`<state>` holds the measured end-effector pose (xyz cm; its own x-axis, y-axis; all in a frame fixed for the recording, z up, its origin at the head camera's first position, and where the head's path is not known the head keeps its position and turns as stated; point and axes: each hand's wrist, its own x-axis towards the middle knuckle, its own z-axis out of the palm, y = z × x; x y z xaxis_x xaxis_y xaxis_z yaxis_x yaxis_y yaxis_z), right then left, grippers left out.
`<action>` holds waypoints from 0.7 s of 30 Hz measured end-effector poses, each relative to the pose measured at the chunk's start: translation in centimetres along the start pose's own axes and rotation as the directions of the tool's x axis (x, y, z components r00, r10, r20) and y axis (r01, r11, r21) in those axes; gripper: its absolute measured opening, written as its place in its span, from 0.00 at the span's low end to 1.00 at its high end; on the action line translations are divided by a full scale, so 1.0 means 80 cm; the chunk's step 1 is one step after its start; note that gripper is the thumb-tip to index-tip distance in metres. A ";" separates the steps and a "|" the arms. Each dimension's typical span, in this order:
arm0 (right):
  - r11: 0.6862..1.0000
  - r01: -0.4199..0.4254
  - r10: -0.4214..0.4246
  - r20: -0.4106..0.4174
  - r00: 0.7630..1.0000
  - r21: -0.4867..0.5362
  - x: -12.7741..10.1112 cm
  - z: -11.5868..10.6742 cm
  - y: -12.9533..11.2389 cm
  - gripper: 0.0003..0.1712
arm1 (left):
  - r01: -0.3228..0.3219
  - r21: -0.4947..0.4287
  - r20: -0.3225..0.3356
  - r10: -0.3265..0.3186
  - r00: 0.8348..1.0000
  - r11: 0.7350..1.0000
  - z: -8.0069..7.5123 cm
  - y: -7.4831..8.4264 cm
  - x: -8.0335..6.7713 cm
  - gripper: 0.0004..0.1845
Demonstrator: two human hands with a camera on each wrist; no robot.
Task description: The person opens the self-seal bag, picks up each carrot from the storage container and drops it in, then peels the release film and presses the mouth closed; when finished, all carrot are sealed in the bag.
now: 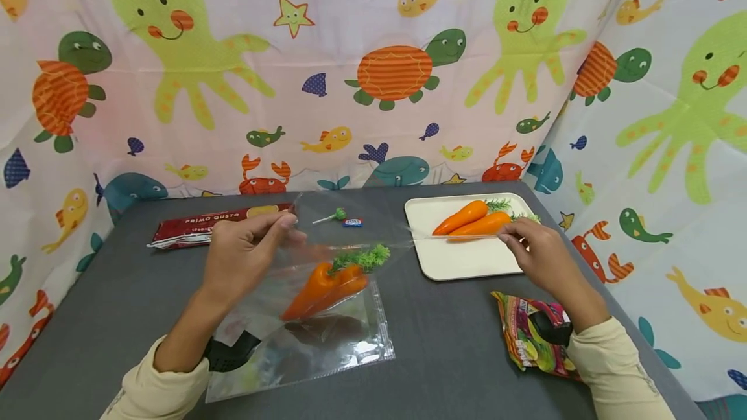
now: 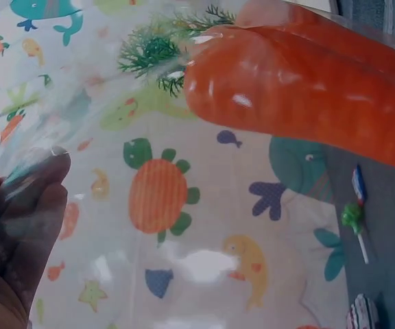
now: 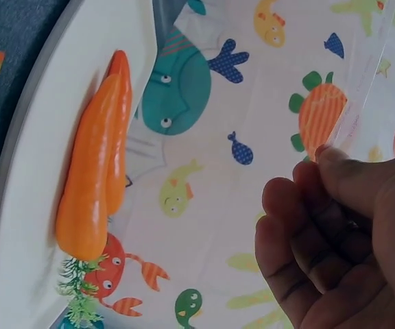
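A clear zip bag (image 1: 327,336) lies on the grey table (image 1: 443,342), its mouth lifted and stretched wide. My left hand (image 1: 283,222) pinches the bag's rim at the left. My right hand (image 1: 509,235) pinches the other end of the rim over the white tray (image 1: 461,264). Two orange toy carrots (image 1: 327,284) with green tops lie inside the bag. In the left wrist view a carrot (image 2: 307,75) shows through the plastic beside my fingers (image 2: 26,219). Two more carrots (image 1: 473,220) lie on the tray, seen also in the right wrist view as carrots (image 3: 94,185) by my right hand (image 3: 328,199).
A red spaghetti packet (image 1: 204,229) lies at the back left. A green lollipop (image 1: 332,216) and a small wrapped sweet (image 1: 352,222) sit behind the bag. A colourful snack packet (image 1: 531,336) lies under my right forearm. Printed curtains close off the back and right.
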<state>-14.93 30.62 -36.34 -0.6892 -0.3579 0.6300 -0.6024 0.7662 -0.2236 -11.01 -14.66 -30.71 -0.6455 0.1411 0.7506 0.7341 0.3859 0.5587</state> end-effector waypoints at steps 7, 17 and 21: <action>0.992 -0.113 0.110 0.073 0.991 0.047 -0.002 -0.005 0.013 0.05 | 0.021 -0.044 -0.013 -0.022 1.000 0.999 -0.007 0.004 0.007 0.08; 0.965 -0.260 0.258 0.249 0.934 -0.024 -0.027 -0.001 0.055 0.06 | 0.059 -0.028 0.045 -0.058 0.997 0.998 -0.009 -0.001 -0.001 0.09; 0.941 -0.333 0.332 0.314 0.890 -0.050 -0.034 0.000 0.076 0.07 | 0.052 -0.033 0.067 -0.050 0.997 0.998 -0.011 -0.002 -0.001 0.08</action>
<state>-16.72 36.28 -39.43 -0.9393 -0.2317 0.2530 -0.3172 0.8674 -0.3834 -10.87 -15.54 -30.51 -0.6940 0.1819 0.6966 0.7058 0.3628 0.6084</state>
